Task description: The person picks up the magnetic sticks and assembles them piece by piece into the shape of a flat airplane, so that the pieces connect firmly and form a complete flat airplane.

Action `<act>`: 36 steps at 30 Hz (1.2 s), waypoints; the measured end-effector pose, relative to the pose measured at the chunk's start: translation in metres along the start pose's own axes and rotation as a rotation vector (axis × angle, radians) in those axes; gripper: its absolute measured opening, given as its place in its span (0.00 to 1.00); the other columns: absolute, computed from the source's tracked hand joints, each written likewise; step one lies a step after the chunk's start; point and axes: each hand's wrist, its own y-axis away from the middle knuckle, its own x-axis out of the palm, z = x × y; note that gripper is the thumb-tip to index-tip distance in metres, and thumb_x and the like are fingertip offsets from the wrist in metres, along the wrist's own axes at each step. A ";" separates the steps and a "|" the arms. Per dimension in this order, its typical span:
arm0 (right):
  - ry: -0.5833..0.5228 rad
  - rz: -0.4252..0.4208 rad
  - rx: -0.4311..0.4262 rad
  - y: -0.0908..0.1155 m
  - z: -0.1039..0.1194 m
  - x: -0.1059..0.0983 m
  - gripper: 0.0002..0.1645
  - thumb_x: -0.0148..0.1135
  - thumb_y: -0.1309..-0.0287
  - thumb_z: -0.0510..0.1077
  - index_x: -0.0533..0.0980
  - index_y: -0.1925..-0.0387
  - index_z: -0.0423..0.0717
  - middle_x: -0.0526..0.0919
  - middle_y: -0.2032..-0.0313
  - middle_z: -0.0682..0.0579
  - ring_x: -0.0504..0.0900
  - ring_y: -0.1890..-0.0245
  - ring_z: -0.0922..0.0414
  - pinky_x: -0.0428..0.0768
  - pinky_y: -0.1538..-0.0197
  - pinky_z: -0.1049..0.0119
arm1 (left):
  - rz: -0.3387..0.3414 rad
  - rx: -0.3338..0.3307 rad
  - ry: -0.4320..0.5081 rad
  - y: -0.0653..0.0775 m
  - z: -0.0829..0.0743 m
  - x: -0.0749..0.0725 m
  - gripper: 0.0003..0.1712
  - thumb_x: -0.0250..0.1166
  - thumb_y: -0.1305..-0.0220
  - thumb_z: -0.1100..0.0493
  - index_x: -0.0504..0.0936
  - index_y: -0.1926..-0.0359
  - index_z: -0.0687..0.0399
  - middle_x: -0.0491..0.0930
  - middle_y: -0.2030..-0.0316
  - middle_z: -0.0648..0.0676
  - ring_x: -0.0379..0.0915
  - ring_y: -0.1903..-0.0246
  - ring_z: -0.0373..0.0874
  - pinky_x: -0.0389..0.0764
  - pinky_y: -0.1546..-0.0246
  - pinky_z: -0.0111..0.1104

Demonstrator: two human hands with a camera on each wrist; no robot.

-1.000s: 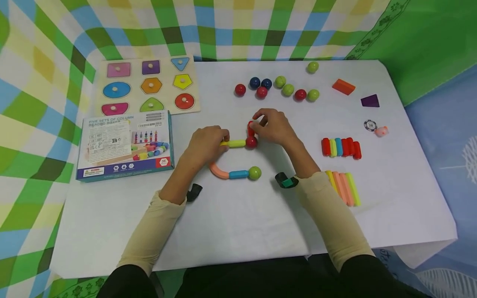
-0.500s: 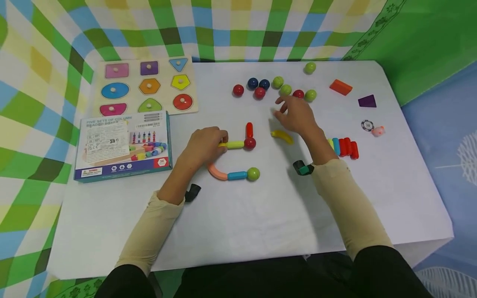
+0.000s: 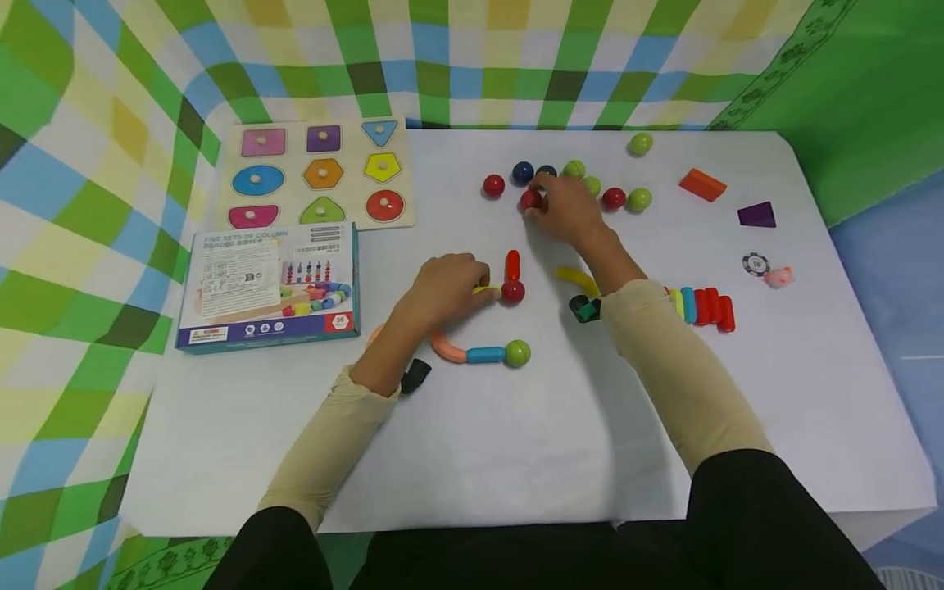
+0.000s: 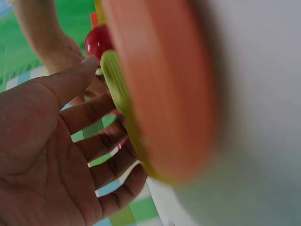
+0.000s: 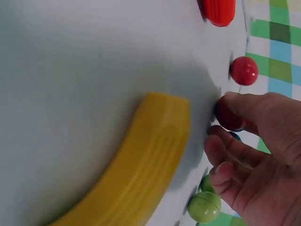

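Note:
My left hand point(image 3: 446, 287) lies over the row of pieces. In the left wrist view its thumb and fingers pinch a yellow-green stick point(image 4: 114, 75), behind a blurred salmon curved piece point(image 4: 162, 89). At that stick's end are a red bead point(image 3: 513, 292) and an upright red stick point(image 3: 512, 264). Below, a blue stick point(image 3: 485, 355) runs from the salmon curve to a green bead point(image 3: 518, 353). Farther back my right hand point(image 3: 568, 209) grips another red bead point(image 3: 530, 200) between thumb and index finger. A yellow curved piece point(image 3: 578, 279) lies beneath the right forearm.
Dark blue beads point(image 3: 523, 173) and green beads point(image 3: 639, 199) lie around the right hand. A cardboard box point(image 3: 269, 287) overlaps a shape puzzle board point(image 3: 354, 197) at left. Short sticks point(image 3: 708, 307), an orange block point(image 3: 702, 185) and a purple block point(image 3: 757, 215) lie at right.
My right hand has left the red stick, passed the beads and moved left onto a red bead. The yellow curved piece came into sight. My left hand has slid right along the row.

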 end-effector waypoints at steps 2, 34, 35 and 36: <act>-0.017 0.029 -0.028 0.002 0.001 0.003 0.26 0.60 0.38 0.49 0.69 0.40 0.47 0.76 0.58 0.45 0.72 0.57 0.48 0.74 0.53 0.55 | 0.017 -0.023 0.012 -0.010 -0.006 -0.002 0.18 0.59 0.36 0.42 0.80 0.64 0.51 0.76 0.72 0.49 0.70 0.70 0.43 0.71 0.70 0.34; -0.265 0.208 -0.087 0.032 -0.007 0.004 0.18 0.59 0.39 0.55 0.76 0.56 0.47 0.79 0.62 0.49 0.74 0.62 0.52 0.75 0.57 0.61 | -0.020 -0.184 0.121 -0.048 -0.030 -0.007 0.19 0.59 0.39 0.45 0.72 0.76 0.54 0.66 0.87 0.50 0.67 0.83 0.43 0.62 0.82 0.30; -0.263 0.206 -0.087 0.032 -0.006 0.003 0.18 0.59 0.38 0.55 0.76 0.56 0.47 0.79 0.62 0.49 0.74 0.62 0.52 0.75 0.57 0.61 | -0.027 -0.182 0.121 -0.047 -0.031 -0.007 0.19 0.59 0.39 0.45 0.72 0.76 0.54 0.66 0.87 0.50 0.67 0.83 0.43 0.61 0.82 0.31; -0.261 0.205 -0.087 0.032 -0.007 0.003 0.18 0.59 0.38 0.56 0.76 0.56 0.47 0.79 0.62 0.49 0.74 0.62 0.52 0.75 0.57 0.61 | -0.030 -0.177 0.123 -0.048 -0.031 -0.007 0.19 0.59 0.39 0.45 0.72 0.77 0.54 0.65 0.87 0.50 0.66 0.83 0.43 0.60 0.83 0.30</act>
